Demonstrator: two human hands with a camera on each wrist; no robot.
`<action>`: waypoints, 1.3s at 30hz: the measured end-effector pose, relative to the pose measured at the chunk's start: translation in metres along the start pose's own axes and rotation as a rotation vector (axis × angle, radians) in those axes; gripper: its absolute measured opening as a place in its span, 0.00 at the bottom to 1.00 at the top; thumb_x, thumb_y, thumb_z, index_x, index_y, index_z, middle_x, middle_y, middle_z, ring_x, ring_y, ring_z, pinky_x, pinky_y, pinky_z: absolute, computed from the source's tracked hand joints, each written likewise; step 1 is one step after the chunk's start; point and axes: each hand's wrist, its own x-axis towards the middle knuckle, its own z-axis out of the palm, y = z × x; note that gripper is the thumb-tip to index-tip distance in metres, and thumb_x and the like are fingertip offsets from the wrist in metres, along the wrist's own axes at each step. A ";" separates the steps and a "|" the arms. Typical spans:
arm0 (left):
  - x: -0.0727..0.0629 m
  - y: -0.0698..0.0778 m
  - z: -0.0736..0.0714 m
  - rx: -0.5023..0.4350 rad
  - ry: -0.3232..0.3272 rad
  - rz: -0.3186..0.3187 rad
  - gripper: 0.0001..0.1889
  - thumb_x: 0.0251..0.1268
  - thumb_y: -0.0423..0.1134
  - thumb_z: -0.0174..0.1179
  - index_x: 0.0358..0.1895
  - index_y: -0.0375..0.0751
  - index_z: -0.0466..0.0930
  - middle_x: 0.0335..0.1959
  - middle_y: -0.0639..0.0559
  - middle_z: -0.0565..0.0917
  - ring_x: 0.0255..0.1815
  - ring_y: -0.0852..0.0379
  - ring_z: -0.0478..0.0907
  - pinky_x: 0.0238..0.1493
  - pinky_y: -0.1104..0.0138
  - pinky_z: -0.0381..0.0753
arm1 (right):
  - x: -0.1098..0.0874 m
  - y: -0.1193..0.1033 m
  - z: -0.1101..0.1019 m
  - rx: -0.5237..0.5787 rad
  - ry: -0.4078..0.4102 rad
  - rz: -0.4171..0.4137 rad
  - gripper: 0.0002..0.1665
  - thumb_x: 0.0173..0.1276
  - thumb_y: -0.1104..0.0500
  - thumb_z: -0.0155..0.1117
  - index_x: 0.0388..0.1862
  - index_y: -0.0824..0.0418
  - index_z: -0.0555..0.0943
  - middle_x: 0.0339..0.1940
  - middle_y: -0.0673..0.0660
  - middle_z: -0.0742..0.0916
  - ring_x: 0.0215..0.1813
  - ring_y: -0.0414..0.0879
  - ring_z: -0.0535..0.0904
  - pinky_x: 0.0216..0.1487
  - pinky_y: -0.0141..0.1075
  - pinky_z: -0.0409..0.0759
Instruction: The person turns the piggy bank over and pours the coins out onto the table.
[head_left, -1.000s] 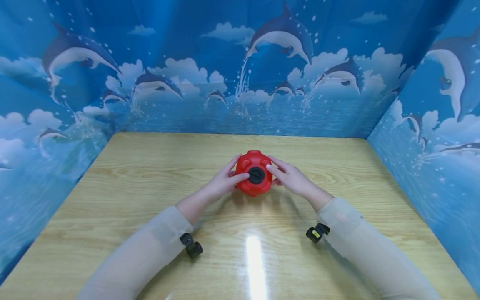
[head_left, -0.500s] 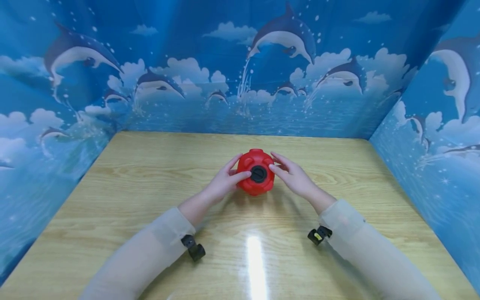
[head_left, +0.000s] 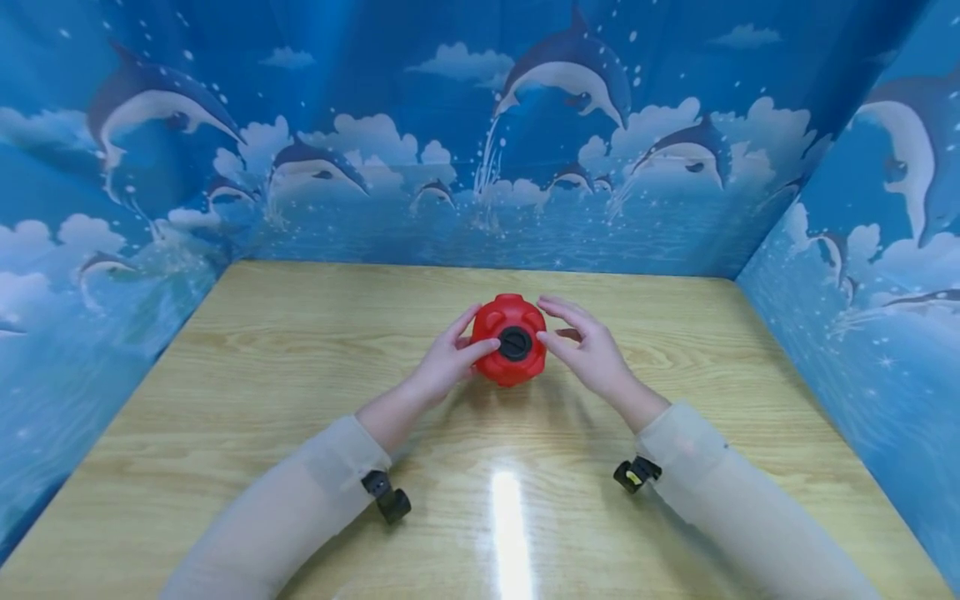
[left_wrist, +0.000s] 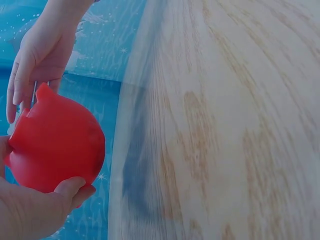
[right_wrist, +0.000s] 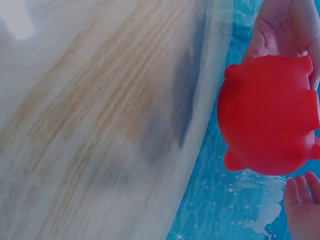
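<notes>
A round red piggy bank (head_left: 509, 367) with stubby bumps is held up over the table, its black slotted plug (head_left: 514, 343) facing the head camera. My left hand (head_left: 444, 361) grips its left side, the thumb across the front beside the plug and the fingers around the back. On the other side, my right hand (head_left: 592, 354) has its fingers spread off the bank, with the thumb tip right at its edge. In the right wrist view, a gap shows between the right fingertips (right_wrist: 292, 184) and the red bank (right_wrist: 267, 115).
The wood-grain table (head_left: 300, 333) lies under both arms and ends at a blue dolphin-print curtain (head_left: 420, 217), which also runs along the sides. A small black camera (head_left: 387, 497) is strapped to the left sleeve, another black camera (head_left: 636, 473) to the right.
My right fingers have come away from the bank's right side and spread outward. The left hand keeps its grip, and the bank is raised very slightly.
</notes>
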 end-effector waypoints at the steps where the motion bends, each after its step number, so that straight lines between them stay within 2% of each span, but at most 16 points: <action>1: 0.000 0.000 0.000 0.001 0.001 0.000 0.37 0.61 0.45 0.61 0.72 0.63 0.53 0.59 0.45 0.71 0.56 0.49 0.72 0.48 0.57 0.79 | 0.000 0.000 0.001 -0.015 0.008 -0.030 0.27 0.65 0.59 0.62 0.63 0.59 0.72 0.67 0.54 0.71 0.66 0.49 0.65 0.56 0.47 0.73; 7: -0.001 0.000 0.001 -0.013 0.006 -0.004 0.37 0.61 0.45 0.62 0.71 0.64 0.54 0.60 0.46 0.71 0.57 0.49 0.71 0.50 0.57 0.78 | -0.002 -0.003 0.010 -0.122 0.016 -0.125 0.19 0.62 0.63 0.65 0.54 0.60 0.80 0.66 0.56 0.72 0.65 0.50 0.66 0.55 0.46 0.75; 15: 0.000 0.000 0.002 -0.041 0.004 -0.027 0.38 0.62 0.45 0.61 0.73 0.61 0.51 0.61 0.44 0.70 0.58 0.48 0.72 0.53 0.56 0.76 | -0.004 -0.007 0.019 -0.215 0.040 -0.096 0.12 0.60 0.64 0.67 0.44 0.61 0.85 0.65 0.56 0.72 0.66 0.52 0.63 0.57 0.49 0.73; 23: 0.002 -0.003 0.002 -0.057 -0.007 -0.033 0.39 0.63 0.43 0.60 0.74 0.54 0.49 0.61 0.42 0.71 0.57 0.48 0.73 0.55 0.57 0.74 | -0.003 -0.007 0.025 -0.253 0.054 -0.080 0.11 0.60 0.64 0.67 0.42 0.61 0.86 0.65 0.57 0.72 0.66 0.54 0.63 0.57 0.51 0.72; 34: 0.003 -0.005 0.006 -0.120 -0.006 -0.052 0.37 0.63 0.42 0.60 0.73 0.56 0.51 0.58 0.41 0.71 0.54 0.46 0.75 0.49 0.56 0.78 | -0.003 -0.005 0.028 -0.271 0.060 -0.069 0.11 0.59 0.64 0.67 0.42 0.61 0.86 0.65 0.55 0.72 0.65 0.53 0.63 0.56 0.48 0.74; 39: 0.003 -0.005 0.007 -0.113 -0.004 -0.033 0.38 0.63 0.42 0.61 0.73 0.55 0.50 0.58 0.40 0.71 0.53 0.46 0.75 0.48 0.57 0.79 | -0.003 -0.007 0.027 -0.271 0.051 -0.062 0.10 0.59 0.64 0.67 0.42 0.61 0.86 0.65 0.55 0.72 0.66 0.53 0.62 0.54 0.48 0.75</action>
